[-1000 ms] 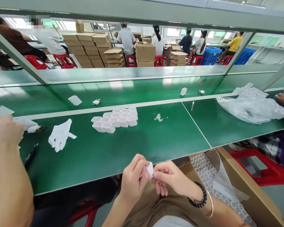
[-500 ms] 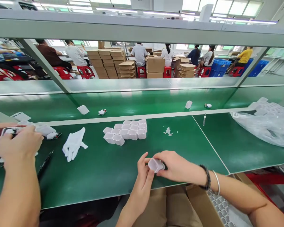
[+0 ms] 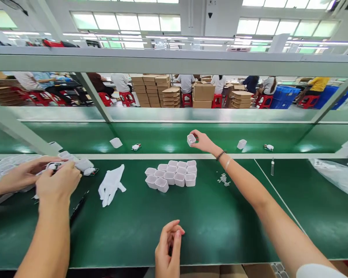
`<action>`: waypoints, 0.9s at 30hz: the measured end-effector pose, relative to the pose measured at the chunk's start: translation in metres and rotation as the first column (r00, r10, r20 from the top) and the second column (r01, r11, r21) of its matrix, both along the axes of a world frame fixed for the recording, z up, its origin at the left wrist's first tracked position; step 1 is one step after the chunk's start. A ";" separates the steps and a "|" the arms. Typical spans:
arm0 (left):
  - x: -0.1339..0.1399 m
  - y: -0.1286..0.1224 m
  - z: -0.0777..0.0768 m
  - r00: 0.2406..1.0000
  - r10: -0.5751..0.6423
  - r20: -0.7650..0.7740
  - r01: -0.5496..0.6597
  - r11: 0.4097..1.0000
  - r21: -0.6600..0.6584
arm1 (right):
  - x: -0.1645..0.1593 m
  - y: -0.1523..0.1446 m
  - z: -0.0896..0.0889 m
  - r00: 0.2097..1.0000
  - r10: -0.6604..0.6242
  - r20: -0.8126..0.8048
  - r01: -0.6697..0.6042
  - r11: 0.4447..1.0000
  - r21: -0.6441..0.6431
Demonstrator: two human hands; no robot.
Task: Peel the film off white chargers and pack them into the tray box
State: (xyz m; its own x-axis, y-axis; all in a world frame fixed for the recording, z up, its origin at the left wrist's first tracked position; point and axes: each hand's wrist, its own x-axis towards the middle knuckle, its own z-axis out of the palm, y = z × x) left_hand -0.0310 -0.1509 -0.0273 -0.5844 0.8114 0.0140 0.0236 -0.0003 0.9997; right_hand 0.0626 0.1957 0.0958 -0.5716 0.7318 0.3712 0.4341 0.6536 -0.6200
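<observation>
Out over the far green strip, my right hand (image 3: 202,141) grips a small white translucent plastic cup (image 3: 191,140) by its side, fingers and thumb around it. Its mouth faces me. My left hand (image 3: 169,245) hovers over the near edge of the bench, fingers loosely curled and thumb apart, with nothing seen in it. Between the two hands, slightly left, several similar cups (image 3: 169,177) stand together in rows, open side up. A scatter of tiny white pieces (image 3: 224,179) lies right of them, beneath my right forearm.
At left, a co-worker's hands (image 3: 56,177) hold a small device. A white glove (image 3: 111,185) and a black tool (image 3: 79,206) lie nearby. Single cups (image 3: 241,144) and small circuit boards (image 3: 268,147) sit on the far strip. A plastic bag (image 3: 336,175) and a small tube (image 3: 272,168) are at right.
My right hand has carried the cup forward, away from my left hand, to above the far strip. My left hand has let go of the cup and stays near the front edge. The view has tilted up.
</observation>
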 end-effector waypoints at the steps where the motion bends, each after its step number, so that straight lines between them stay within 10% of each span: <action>1: 0.001 0.000 0.000 1.000 0.003 0.001 -0.003 1.000 -0.004 | -0.013 0.016 -0.006 0.999 -0.007 0.040 0.009 0.999 -0.049; 5: -0.007 -0.002 0.003 0.999 0.003 -0.038 -0.005 1.000 -0.027 | -0.048 0.055 -0.033 0.993 -0.037 0.113 0.054 0.988 -0.147; 8: -0.032 0.005 0.014 0.939 -0.052 -0.340 0.041 0.998 -0.037 | -0.040 0.057 -0.044 0.993 -0.071 0.094 0.084 0.986 -0.143; 13: -0.081 0.052 0.039 0.428 0.053 -0.902 -0.032 0.999 0.043 | 0.034 0.026 -0.041 0.993 -0.117 0.010 0.117 0.988 -0.105; 15: -0.095 0.075 0.044 0.403 0.010 -0.915 -0.018 1.000 0.003 | 0.075 0.010 -0.041 0.992 -0.123 -0.004 0.121 0.985 -0.119; 22: -0.086 0.086 0.052 0.573 -0.099 -0.813 0.144 0.989 -0.019 | 0.183 -0.057 -0.052 0.977 -0.200 0.072 0.208 0.968 -0.141; 25: -0.067 0.067 0.047 0.922 -0.254 -0.292 0.288 0.954 0.079 | 0.194 -0.070 -0.063 0.971 -0.206 0.121 0.226 0.957 -0.180; 27: -0.055 0.056 0.038 0.955 -0.295 -0.023 0.296 0.949 0.108 | 0.194 -0.072 -0.070 0.972 -0.182 0.146 0.211 0.952 -0.221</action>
State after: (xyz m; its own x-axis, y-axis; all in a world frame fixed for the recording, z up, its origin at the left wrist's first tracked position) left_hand -0.0862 -0.0953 0.0106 -0.3181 0.9410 0.1153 0.0121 -0.1175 0.9930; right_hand 0.2571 0.1239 0.0262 -0.4378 0.8920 0.1129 0.6214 0.3909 -0.6790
